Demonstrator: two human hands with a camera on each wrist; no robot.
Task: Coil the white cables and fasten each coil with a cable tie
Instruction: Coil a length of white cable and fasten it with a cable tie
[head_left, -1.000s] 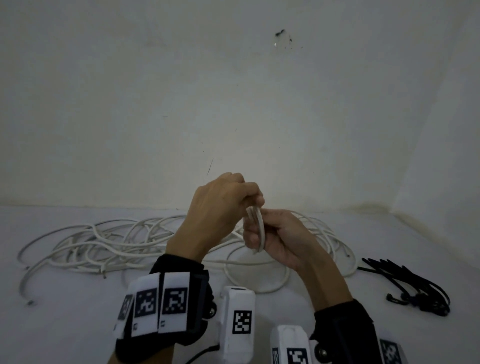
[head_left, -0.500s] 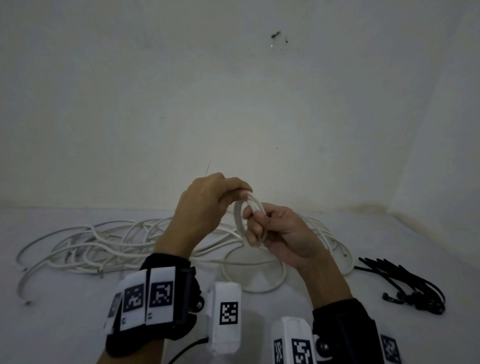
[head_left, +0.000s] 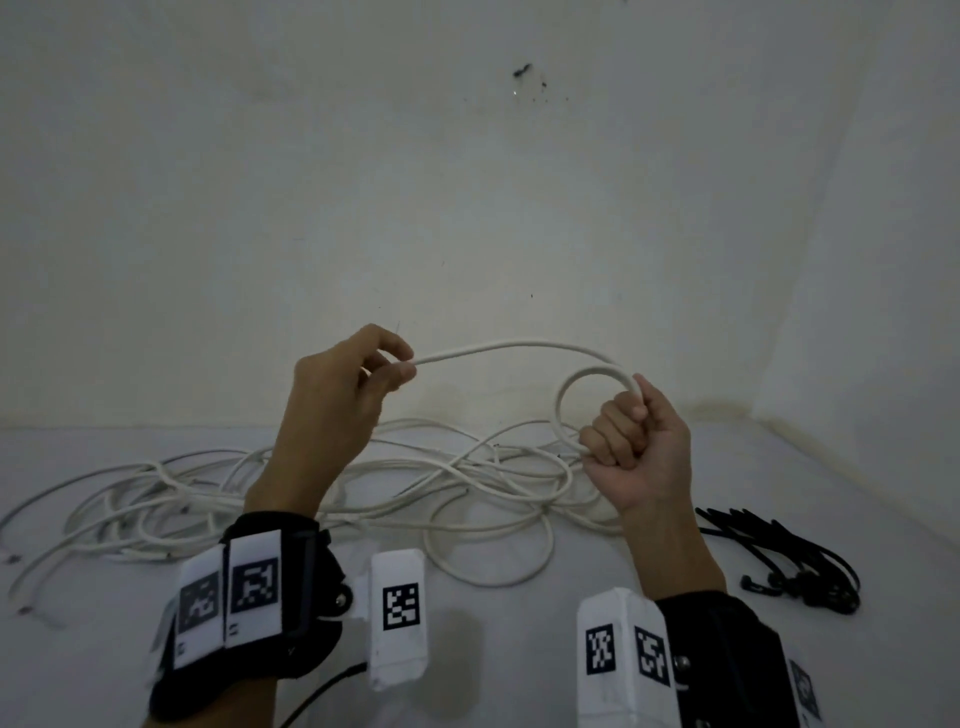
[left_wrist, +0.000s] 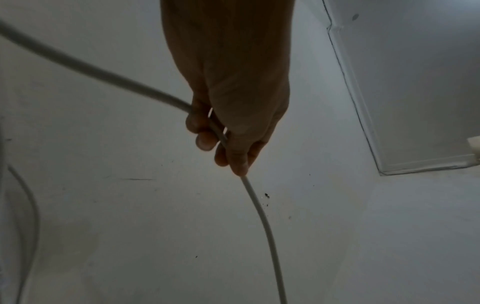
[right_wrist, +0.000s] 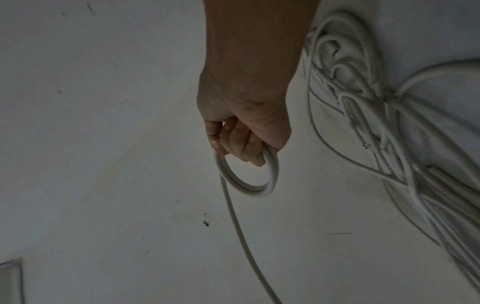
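two bare hands are sharing one thin white round cable (head_left: 519, 345): the right hand (head_left: 636, 441) is gripping a small coil (head_left: 576, 395) of it in a fist, the left hand (head_left: 345, 387) is pinching the strand arching away. both are hovering above the loose white cable pile (head_left: 311, 483); black cable ties (head_left: 779, 561) are lying right of that pile.

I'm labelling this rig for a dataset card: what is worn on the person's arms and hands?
Both hands, left hand and right hand, are bare. Each wrist carries a black cuff bearing white tags printed with black square codes, plus a white box-shaped camera with its own code. A thin black cable trails from the left one.
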